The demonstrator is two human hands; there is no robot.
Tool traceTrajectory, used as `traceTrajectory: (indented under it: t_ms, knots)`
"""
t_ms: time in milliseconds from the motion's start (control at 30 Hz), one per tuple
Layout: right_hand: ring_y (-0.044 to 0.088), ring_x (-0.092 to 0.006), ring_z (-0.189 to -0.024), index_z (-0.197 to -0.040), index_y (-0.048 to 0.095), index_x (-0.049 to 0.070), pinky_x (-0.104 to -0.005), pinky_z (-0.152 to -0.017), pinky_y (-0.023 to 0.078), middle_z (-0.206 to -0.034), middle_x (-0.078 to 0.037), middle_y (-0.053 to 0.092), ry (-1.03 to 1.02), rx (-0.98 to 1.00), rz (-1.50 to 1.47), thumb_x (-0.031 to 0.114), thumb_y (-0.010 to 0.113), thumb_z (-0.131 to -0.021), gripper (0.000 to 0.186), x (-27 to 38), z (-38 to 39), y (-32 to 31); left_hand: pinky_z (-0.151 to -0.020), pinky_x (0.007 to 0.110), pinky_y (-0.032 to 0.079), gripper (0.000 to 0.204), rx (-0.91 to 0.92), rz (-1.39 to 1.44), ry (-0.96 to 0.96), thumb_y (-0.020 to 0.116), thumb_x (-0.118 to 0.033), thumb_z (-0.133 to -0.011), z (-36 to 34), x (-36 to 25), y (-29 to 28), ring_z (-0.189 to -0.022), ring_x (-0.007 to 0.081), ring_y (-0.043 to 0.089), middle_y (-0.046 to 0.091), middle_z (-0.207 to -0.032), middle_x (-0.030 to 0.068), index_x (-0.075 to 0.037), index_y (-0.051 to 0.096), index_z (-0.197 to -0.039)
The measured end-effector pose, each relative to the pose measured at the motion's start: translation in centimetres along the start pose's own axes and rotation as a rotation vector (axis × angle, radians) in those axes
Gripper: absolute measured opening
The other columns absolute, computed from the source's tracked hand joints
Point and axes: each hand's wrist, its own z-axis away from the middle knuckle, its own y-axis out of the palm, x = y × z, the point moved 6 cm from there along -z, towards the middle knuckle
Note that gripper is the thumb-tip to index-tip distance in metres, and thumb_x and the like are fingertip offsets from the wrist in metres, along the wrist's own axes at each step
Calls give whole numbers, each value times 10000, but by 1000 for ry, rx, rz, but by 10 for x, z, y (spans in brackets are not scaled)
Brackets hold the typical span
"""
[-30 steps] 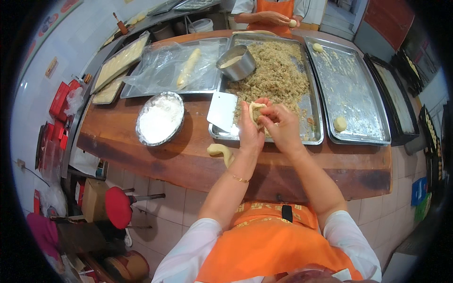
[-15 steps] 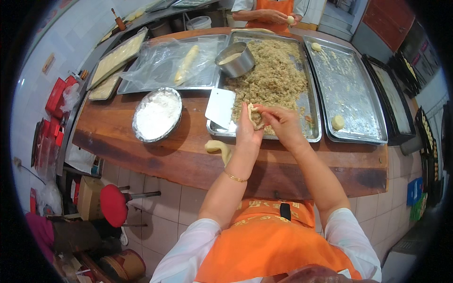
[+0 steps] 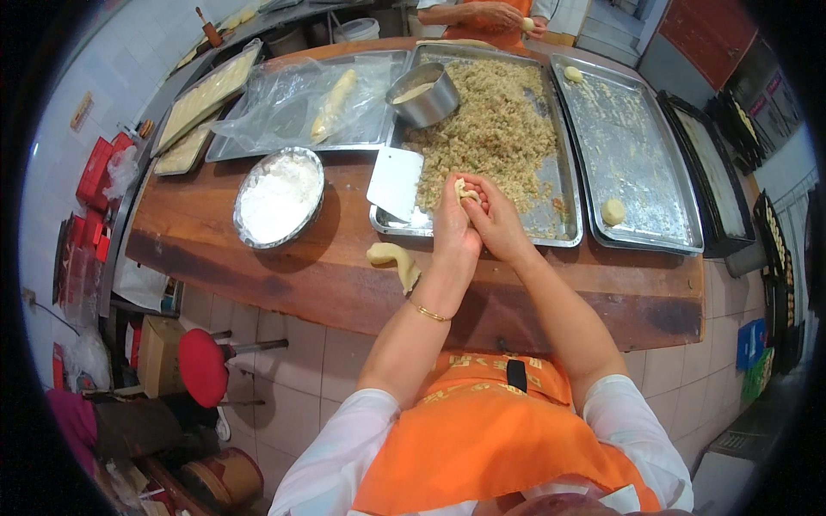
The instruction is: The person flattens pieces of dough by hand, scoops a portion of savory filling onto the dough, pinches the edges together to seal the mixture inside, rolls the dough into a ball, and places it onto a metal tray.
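My left hand (image 3: 453, 220) and my right hand (image 3: 493, 218) are cupped together around a small piece of pale dough (image 3: 466, 191), both closed on it, over the near part of a metal tray (image 3: 570, 215) of crumbly brown filling (image 3: 495, 120). A white scraper (image 3: 392, 181) lies on that tray's left edge. A curved strip of dough (image 3: 391, 258) lies on the wooden table below it. To the left stands a foil-lined bowl of white flour (image 3: 280, 196). A steel container (image 3: 422, 107) with pale contents sits among the filling.
A plastic-covered tray (image 3: 249, 146) holds a dough log (image 3: 335, 101); two filled trays (image 3: 207, 95) overlap at its left. A metal tray (image 3: 641, 163) holds two dough balls. A co-worker in orange (image 3: 482, 21) holds dough across the table. A red stool (image 3: 204, 364) stands below left.
My right hand has closed in around the dough against my left, its fingers no longer pinching the rim from the side. The table scene has shifted slightly upward in view.
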Motion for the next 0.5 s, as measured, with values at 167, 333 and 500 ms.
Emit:
traceTrajectory:
  t_ms: [167,333,500]
  knots:
    - [555,-292,-1190,-1300,586,81,-388,-1040,419,-1317,-166,578,-71,-66,201,167,626,-928,384,1,-10,-40,-803,324,563,334,33,128,-98,430,-325,-1019,22,-10,23,-961,235,621,615,-1054,109,-36,553,-1133]
    - [605,-354,-1063,-1017,711,80,-426,-900,476,-1117,-172,664,-339,-400,895,179,688,-877,172,36,7,-66,-742,336,601,416,150,6,-117,392,-301,-1030,10,-22,9,-944,270,652,608,-1123,206,44,525,-1222]
    - [658,-359,-776,-880,697,33,-421,-647,517,-819,-161,671,-137,-44,740,191,701,-869,159,28,68,-38,-666,307,592,408,34,218,-145,439,-322,-1023,16,-33,-14,-866,263,649,629,-1012,190,42,598,-1112]
